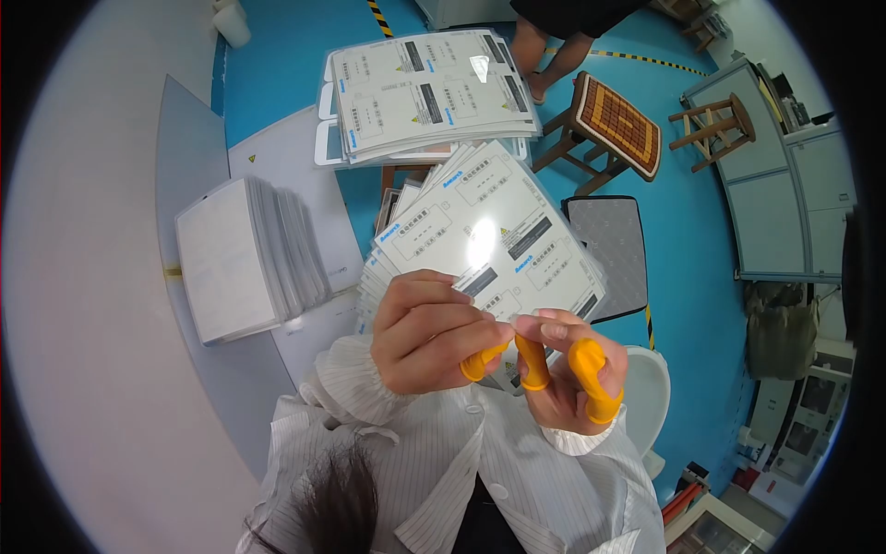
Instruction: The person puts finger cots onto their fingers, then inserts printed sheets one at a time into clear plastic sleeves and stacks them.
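Note:
My left hand (429,332) is closed, its fingertips pinched near my right hand, with an orange finger cot on one finger. My right hand (572,369) wears orange finger cots (595,380) on two fingers; its thumb and fingertips are pressed together at the left hand's fingertips. Whatever lies between the fingertips is too small to make out. Just beyond both hands lies a fanned stack of printed label sheets (480,217), with a bright glare on the top sheet. Farther off is another stack of similar printed sheets (425,88).
On the left, a thick stack of white sheets (226,263) rests on a white surface (318,175). To the right are a stool with a beaded seat (616,120), a wooden stool (715,127), a grey mat (609,254) and cabinets (771,217). A person's legs (554,60) stand at the top.

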A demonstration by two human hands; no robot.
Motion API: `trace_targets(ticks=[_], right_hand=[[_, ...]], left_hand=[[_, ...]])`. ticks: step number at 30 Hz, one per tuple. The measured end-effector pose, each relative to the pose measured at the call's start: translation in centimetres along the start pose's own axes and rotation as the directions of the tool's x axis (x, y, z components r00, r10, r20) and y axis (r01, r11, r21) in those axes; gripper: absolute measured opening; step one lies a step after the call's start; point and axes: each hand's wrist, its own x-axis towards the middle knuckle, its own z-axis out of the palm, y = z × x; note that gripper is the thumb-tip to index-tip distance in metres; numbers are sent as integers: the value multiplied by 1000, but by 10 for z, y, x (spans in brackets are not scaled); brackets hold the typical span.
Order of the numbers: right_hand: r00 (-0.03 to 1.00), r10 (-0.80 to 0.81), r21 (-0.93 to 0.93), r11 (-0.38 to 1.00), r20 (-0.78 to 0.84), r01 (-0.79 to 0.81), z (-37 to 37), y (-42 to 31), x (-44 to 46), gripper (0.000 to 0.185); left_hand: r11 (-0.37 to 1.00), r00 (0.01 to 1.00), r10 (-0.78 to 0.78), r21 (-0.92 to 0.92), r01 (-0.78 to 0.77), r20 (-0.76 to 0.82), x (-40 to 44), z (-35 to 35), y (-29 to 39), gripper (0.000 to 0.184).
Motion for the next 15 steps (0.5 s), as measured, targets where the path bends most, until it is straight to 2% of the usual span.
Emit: trace_targets(ticks=[3,6,8,15], right_hand=[[999,-31,-63,997,43,33,-3,4,-5,82],[997,-62,-123,990,48,67,-2,8,-9,85],[994,-113,-133,985,-5,111,1,9,-8,86],[996,-82,-166,982,24,85,-3,5,-7,82]], left_hand=[[1000,1000,-22,-13,22,-2,3,-2,4,19],[999,998,1,49,-4,63,5,-4,7,21],[996,996,-8,92,0,85,5,-4,8,23],[994,993,-39,102,28,110,5,-3,13,25]])
